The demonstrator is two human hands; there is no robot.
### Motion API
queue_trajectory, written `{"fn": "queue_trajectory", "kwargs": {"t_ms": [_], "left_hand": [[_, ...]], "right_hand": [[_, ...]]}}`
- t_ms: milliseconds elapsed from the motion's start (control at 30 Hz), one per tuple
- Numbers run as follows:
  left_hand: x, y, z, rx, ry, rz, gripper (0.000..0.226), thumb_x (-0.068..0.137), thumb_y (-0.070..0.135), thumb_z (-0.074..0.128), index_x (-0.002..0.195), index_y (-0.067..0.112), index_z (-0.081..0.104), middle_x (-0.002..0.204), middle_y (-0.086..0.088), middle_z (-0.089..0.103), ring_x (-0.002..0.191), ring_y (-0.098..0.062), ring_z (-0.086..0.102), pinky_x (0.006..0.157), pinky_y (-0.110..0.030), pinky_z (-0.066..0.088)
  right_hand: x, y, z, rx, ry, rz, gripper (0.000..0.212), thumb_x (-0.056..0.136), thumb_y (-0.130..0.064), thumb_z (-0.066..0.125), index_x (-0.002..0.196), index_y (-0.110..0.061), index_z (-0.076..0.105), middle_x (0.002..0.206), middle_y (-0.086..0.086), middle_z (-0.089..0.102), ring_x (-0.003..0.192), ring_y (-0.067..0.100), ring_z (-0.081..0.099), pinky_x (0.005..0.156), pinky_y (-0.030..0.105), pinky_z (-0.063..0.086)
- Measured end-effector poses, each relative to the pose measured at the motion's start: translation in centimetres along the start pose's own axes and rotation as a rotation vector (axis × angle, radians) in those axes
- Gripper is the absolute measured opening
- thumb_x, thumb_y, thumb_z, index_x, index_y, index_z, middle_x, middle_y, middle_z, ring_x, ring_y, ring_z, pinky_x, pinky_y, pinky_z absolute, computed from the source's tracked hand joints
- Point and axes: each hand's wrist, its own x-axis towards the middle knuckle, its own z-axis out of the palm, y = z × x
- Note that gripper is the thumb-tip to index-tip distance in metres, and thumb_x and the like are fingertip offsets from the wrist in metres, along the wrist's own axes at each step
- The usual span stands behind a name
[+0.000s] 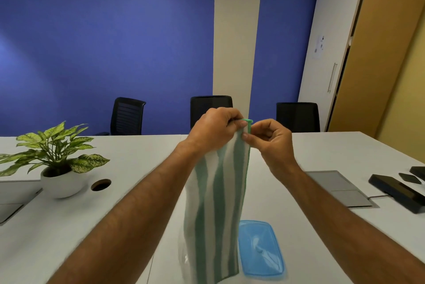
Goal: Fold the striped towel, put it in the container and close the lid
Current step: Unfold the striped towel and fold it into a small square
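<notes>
The green-and-white striped towel (218,210) hangs straight down above the white table (142,150), held up by its top edge. My left hand (213,129) grips the top left part of that edge. My right hand (269,143) pinches the top right corner, just below a small green hanging loop (248,121). The two hands almost touch. A blue lid (259,249) lies flat on the table to the right of the towel's lower end. A clear container (184,258) is faintly visible behind the towel's lower left, mostly hidden by it.
A potted plant in a white bowl (59,168) stands at the left, with a round cable hole (100,184) beside it. Grey table hatches (340,188) and black devices (400,191) lie at the right. Three black chairs (211,109) stand behind the far edge.
</notes>
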Motion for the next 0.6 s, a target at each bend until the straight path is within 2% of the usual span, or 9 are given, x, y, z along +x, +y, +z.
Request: {"fn": "queue_trajectory", "kwargs": {"t_ms": [167,333,467,533,600], "left_hand": [[-0.1,0.2,-0.5,0.002,0.026,0.0,0.018,0.097,0.033,0.061,0.094,0.019,0.072,0.066,0.018,0.057,0.058,-0.005,0.054,0.053,-0.017,0.036],[-0.3,0.1,-1.1,0.022,0.054,0.014,0.017,0.097,0.032,0.061,0.092,0.02,0.071,0.066,0.016,0.058,0.056,-0.004,0.054,0.053,-0.016,0.036],[-0.2,-0.5,-2.5,0.014,0.087,0.028,0.017,0.095,0.034,0.063,0.085,0.022,0.069,0.055,0.017,0.052,0.05,0.003,0.051,0.048,-0.013,0.032],[-0.1,-1.0,-3.2,0.014,0.104,0.042,0.017,0.094,0.032,0.064,0.084,0.02,0.07,0.053,0.016,0.051,0.046,-0.001,0.048,0.049,-0.017,0.034],[0.2,-1.5,-4.0,0.012,0.142,0.048,0.017,0.092,0.031,0.065,0.081,0.019,0.07,0.051,0.014,0.05,0.045,-0.005,0.044,0.05,-0.024,0.038]], "right_hand": [[-0.5,1.2,0.8,-0.033,-0.02,0.015,0.018,0.072,-0.013,0.083,0.084,-0.011,0.07,0.09,0.017,0.074,0.083,0.035,0.071,0.081,0.045,0.061],[-1.1,1.9,1.4,-0.018,-0.128,0.082,0.027,0.062,-0.04,0.08,0.08,-0.021,0.074,0.083,0.002,0.077,0.082,0.032,0.073,0.077,0.037,0.062],[-1.9,3.2,1.0,-0.021,-0.31,0.201,0.024,0.074,-0.034,0.071,0.089,-0.016,0.075,0.088,0.0,0.078,0.083,0.023,0.075,0.074,0.029,0.061],[-2.8,4.4,0.9,-0.039,-0.413,0.286,0.026,0.084,-0.027,0.063,0.096,-0.007,0.074,0.094,0.008,0.077,0.084,0.02,0.071,0.078,0.033,0.059],[-3.8,6.2,0.9,-0.09,-0.488,0.36,0.03,0.094,-0.019,0.055,0.105,0.006,0.069,0.104,0.028,0.071,0.089,0.027,0.063,0.081,0.045,0.051]]}}
